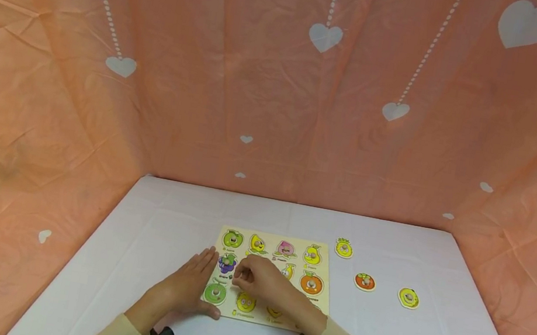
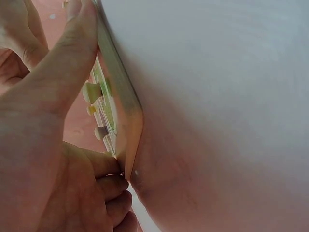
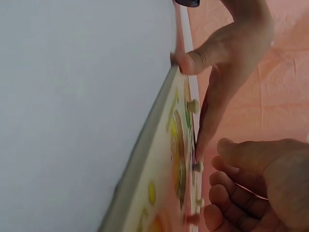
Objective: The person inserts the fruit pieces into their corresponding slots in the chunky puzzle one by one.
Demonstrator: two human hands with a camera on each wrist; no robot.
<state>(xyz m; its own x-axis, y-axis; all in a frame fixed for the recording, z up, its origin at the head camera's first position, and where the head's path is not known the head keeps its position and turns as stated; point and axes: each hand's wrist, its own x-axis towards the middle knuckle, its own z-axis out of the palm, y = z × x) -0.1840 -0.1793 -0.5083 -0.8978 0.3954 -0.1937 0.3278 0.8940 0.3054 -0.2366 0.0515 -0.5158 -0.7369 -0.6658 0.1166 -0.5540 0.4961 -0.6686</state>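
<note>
A wooden fruit puzzle board (image 1: 278, 239) lies on the table with knobbed fruit pieces set in it. My left hand (image 1: 187, 284) rests along its left edge, fingers straight, thumb at the near-left corner. Over the board's left middle is my right hand (image 1: 263, 279), fingers loosely bent. In the right wrist view, nothing sits between my right thumb (image 3: 241, 151) and fingers, which are close to a knob (image 3: 198, 166). The purple grape piece (image 1: 227, 264) lies just left of that hand, with a green round piece (image 1: 215, 293) below it. My right hand and forearm hide part of the board.
To the right of the board lie three loose pieces: a yellow pineapple (image 1: 344, 248), a red-orange fruit (image 1: 365, 282) and a round yellow fruit (image 1: 409, 298). A white cloth covers the table (image 1: 177, 205). Orange curtains (image 1: 268, 102) with white hearts stand around it.
</note>
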